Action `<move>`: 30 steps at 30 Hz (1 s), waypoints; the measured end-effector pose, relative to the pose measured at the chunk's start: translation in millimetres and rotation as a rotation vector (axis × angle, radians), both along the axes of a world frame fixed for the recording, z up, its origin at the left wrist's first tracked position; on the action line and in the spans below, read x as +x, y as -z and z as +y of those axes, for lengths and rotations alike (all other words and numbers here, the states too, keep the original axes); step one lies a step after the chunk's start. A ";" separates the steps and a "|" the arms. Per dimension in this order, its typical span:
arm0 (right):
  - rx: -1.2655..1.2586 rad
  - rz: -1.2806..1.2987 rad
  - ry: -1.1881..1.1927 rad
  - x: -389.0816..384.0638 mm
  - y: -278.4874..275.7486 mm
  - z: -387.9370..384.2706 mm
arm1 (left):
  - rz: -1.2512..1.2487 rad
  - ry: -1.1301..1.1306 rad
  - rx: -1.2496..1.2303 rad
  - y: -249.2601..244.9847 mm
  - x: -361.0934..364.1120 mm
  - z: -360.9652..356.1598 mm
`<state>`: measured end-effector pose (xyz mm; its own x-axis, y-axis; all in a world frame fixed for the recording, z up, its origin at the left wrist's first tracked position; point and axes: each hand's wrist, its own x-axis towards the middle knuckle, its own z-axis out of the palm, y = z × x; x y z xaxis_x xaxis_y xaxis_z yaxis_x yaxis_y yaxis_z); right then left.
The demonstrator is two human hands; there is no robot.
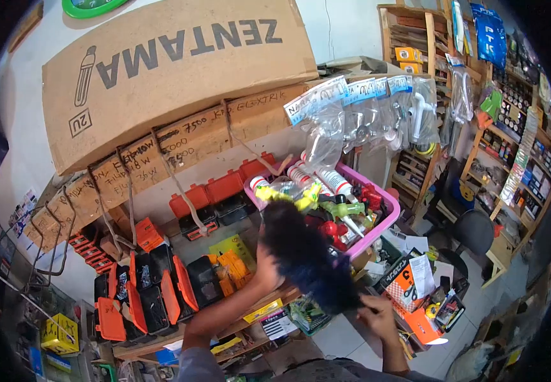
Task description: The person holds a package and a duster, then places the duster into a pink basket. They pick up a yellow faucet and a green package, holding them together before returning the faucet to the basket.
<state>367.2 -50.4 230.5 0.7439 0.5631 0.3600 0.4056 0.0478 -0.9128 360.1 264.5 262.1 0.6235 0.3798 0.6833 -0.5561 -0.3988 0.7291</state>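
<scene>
A dark, fluffy duster [307, 258] stretches from the pink basket down toward my right side. My right hand [379, 315] has its fingers closed around the duster's lower end. Beside the upper end is my left hand [267, 262], near the basket's front corner, its fingers hidden behind the fluff. The pink basket [388, 221] holds white tubes [334, 181] with red ends, a green spray nozzle [345, 209], red pieces [333, 230] and yellow items in clear wrap. The duster covers part of the basket's front.
Black bins with orange lids [177, 290] line the counter at left, near yellow-orange packs [232, 270]. A large cardboard box [180, 70] lies on a wooden board above. Bagged taps [358, 118] hang over the basket. At right stand a dark chair [470, 229] and stocked shelves [505, 153].
</scene>
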 end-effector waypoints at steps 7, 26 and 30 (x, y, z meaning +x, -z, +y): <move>-0.072 0.110 -0.026 -2.0 -28.3 -4.7 | 0.089 -0.132 0.171 -1.1 12.7 -18.4; -0.011 0.272 0.052 -11.8 15.3 -38.7 | -0.056 1.487 -0.789 -16.1 19.5 -13.7; 0.033 0.162 0.034 -10.4 37.0 -29.8 | 0.021 0.666 -0.582 36.6 39.3 -13.9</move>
<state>356.8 -80.2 193.5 0.8121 0.5265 0.2517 0.2552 0.0675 -0.9645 399.4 250.6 225.5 0.8495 0.2171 0.4808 -0.5247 0.4412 0.7280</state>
